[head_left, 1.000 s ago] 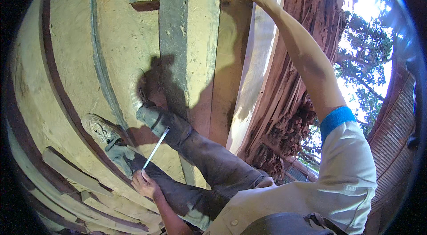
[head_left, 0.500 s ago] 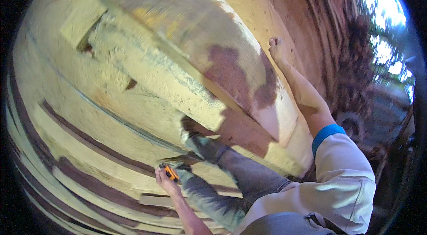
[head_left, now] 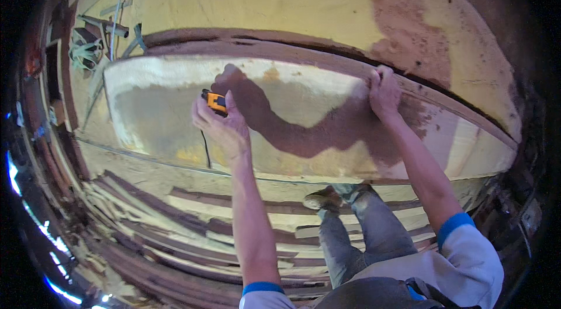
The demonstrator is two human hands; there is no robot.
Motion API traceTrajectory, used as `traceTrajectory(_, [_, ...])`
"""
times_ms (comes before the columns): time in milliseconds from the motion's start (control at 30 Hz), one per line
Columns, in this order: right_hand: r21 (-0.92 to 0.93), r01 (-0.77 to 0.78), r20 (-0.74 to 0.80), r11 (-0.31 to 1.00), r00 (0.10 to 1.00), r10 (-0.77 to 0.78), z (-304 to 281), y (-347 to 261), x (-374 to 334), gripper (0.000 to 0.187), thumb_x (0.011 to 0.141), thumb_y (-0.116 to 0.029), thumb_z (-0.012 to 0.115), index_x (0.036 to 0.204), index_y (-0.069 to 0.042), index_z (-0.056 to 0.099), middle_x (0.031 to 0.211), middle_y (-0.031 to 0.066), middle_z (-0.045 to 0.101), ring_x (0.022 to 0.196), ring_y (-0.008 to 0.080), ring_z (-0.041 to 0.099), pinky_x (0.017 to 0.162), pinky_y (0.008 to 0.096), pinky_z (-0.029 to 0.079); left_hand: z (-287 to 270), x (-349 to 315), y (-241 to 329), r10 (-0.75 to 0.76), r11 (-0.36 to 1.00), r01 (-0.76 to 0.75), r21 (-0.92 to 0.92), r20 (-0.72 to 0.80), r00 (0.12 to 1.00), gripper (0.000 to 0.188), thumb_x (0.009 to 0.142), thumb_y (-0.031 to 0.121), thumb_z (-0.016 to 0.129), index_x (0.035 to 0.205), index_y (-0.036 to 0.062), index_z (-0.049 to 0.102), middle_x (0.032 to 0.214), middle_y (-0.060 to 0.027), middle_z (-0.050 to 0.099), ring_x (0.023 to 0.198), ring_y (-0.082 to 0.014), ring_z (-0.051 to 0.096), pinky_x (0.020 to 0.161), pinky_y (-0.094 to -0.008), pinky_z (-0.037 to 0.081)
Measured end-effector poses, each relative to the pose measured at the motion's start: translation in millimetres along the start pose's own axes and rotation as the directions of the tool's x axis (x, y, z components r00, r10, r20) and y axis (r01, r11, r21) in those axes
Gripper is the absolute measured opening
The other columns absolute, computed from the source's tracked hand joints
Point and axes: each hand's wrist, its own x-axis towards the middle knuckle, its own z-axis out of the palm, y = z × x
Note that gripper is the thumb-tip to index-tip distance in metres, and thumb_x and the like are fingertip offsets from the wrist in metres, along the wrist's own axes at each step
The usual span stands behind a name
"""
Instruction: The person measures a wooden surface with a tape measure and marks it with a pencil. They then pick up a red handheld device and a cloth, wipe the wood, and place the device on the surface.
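A long, broad wooden slab (head_left: 304,87) lies across in front of me, pale along its far edge and darker in the middle. My left hand (head_left: 225,128) is over its left half, closed round an orange and black tape measure (head_left: 216,102). A thin dark strap hangs below that hand. At the slab's far edge, right of the middle, my right hand (head_left: 385,95) rests with its fingers curled over the edge. Its fingertips are partly hidden. A dark, wavy shadow runs over the wood between my hands.
Beyond the slab lies a wide yellowish surface (head_left: 263,2), with a dark gap between. Several stacked planks (head_left: 175,239) lie on the near side, by my legs (head_left: 374,227). Metal bars and a bundle of pale strips (head_left: 85,52) are at the far left.
My view has swung round, so the slab now lies crosswise. My left hand has come up from beside my legs to over the slab, still holding the tape measure. My right hand remains at an edge.
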Motion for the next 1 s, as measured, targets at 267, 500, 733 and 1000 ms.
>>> traceTrajectory(267, [0.016, 0.020, 0.059, 1.000, 0.998, -0.020, -5, -1, 1, 0.022, 0.091, -0.025, 0.056, 0.102, -0.006, 0.057, 0.086, 0.0147, 0.063, 0.081, 0.0362, 0.059, 0.072, 0.0465, 0.046, 61, 0, 1, 0.236, 0.899, -0.176, 0.400, -0.105, 0.966, 0.047, 0.087, 0.020, 0.066, 0.121, 0.0002, 0.042, 0.123, -0.0196, 0.042, 0.114, -0.0363, 0.041, 0.095, -0.0507, 0.038])
traceTrajectory(500, [0.126, 0.038, 0.120, 0.991, 0.991, -0.053, -11, -2, 4, 0.017, 0.092, -0.020, 0.053, 0.099, -0.006, 0.058, 0.089, 0.0115, 0.066, 0.077, 0.0331, 0.060, 0.073, 0.0443, 0.045, 59, 2, 5, 0.247, 0.816, -0.197, 0.544, -0.019, 0.969, 0.046, 0.089, 0.023, 0.063, 0.122, -0.0008, 0.040, 0.124, -0.0193, 0.041, 0.114, -0.0361, 0.042, 0.094, -0.0538, 0.038])
traceTrajectory(733, [0.133, 0.039, 0.137, 0.990, 0.989, -0.057, -11, -4, 5, 0.016, 0.092, -0.016, 0.055, 0.100, -0.004, 0.060, 0.089, 0.0118, 0.065, 0.078, 0.0313, 0.060, 0.074, 0.0413, 0.046, 59, 5, 0, 0.289, 0.846, -0.249, 0.471, -0.012, 0.957, 0.046, 0.088, 0.023, 0.065, 0.121, 0.0008, 0.041, 0.119, -0.0192, 0.041, 0.110, -0.0356, 0.040, 0.094, -0.0531, 0.037])
traceTrajectory(1000, [0.021, 0.125, 0.068, 0.992, 0.990, -0.127, -3, 4, 1, 0.021, 0.095, -0.022, 0.052, 0.099, -0.002, 0.059, 0.088, 0.0149, 0.063, 0.079, 0.0345, 0.059, 0.071, 0.0418, 0.046, 58, 7, -3, 0.256, 0.921, -0.196, 0.337, -0.143, 0.956, 0.036, 0.085, 0.015, 0.068, 0.117, 0.0088, 0.052, 0.121, -0.0148, 0.048, 0.112, -0.0361, 0.044, 0.092, -0.0464, 0.043])
